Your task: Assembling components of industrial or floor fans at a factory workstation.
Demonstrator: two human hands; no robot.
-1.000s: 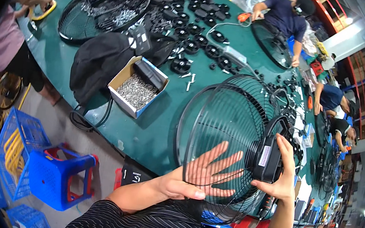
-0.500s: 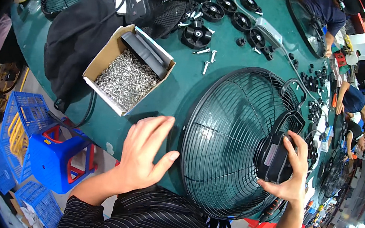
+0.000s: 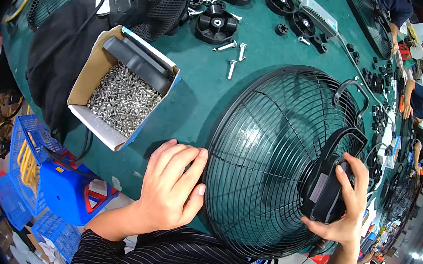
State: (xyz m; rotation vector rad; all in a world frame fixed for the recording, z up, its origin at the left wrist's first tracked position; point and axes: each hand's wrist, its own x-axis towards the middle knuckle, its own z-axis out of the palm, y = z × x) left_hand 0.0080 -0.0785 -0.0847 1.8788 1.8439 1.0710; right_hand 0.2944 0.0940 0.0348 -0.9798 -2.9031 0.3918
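A black wire fan guard (image 3: 261, 153), domed and round, lies on the green table in front of me. At its centre is a black motor housing (image 3: 323, 194) with a pale label and a curved bracket. My right hand (image 3: 348, 205) grips this housing, thumb on the near side and fingers over the far side. My left hand (image 3: 171, 185) is beside the guard's left rim, its fingers loosely bent and the thumb apart. Its fingertips are at the rim; whether they touch it I cannot tell. I see nothing held in that hand.
An open cardboard box (image 3: 121, 95) of small screws, with a black plastic piece inside, stands at left. Behind it lies a black cloth bag (image 3: 64, 47). Loose bolts (image 3: 232, 67) and round black parts (image 3: 217, 24) lie farther back. A blue stool (image 3: 66, 193) stands left; other people work at right.
My left hand has come closer to the guard's rim, its fingers drawn nearer together. My right hand keeps its hold on the housing. The whole view has shifted slightly.
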